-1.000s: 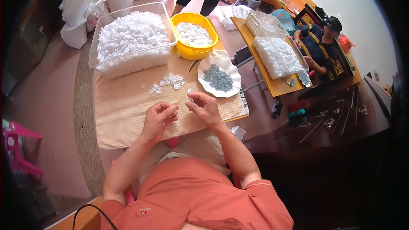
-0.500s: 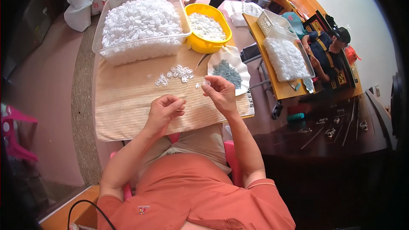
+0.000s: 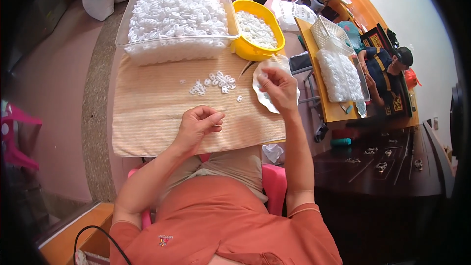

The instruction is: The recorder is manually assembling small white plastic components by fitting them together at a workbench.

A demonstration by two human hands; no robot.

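Note:
My left hand [image 3: 200, 123] hovers low over the cloth-covered table [image 3: 147, 118], thumb and fingers pressed together. Whatever it may hold is hidden or too small to name. My right hand [image 3: 279, 91] is over the white scalloped dish [image 3: 262, 99], its fingers curled in and slightly blurred; what they hold, if anything, cannot be made out. The hand covers most of the small grey pieces that lie in the dish. Between my hands and a large clear bin lies a loose cluster of small white plastic pieces with holes [image 3: 223, 81]. One single white piece [image 3: 239, 98] sits apart.
A clear bin [image 3: 179, 44] heaped with white pieces stands at the table's far side, beside a yellow basin [image 3: 282, 44] of smaller off-white pieces. To the right, a person [image 3: 385, 71] sits by another table with a filled clear bin [image 3: 341, 76]. Someone stands beyond the basin.
My right hand has moved right and away from me, from beside the white pieces to over the dish. The left hand stays closed in about the same place. The whole view has shifted slightly.

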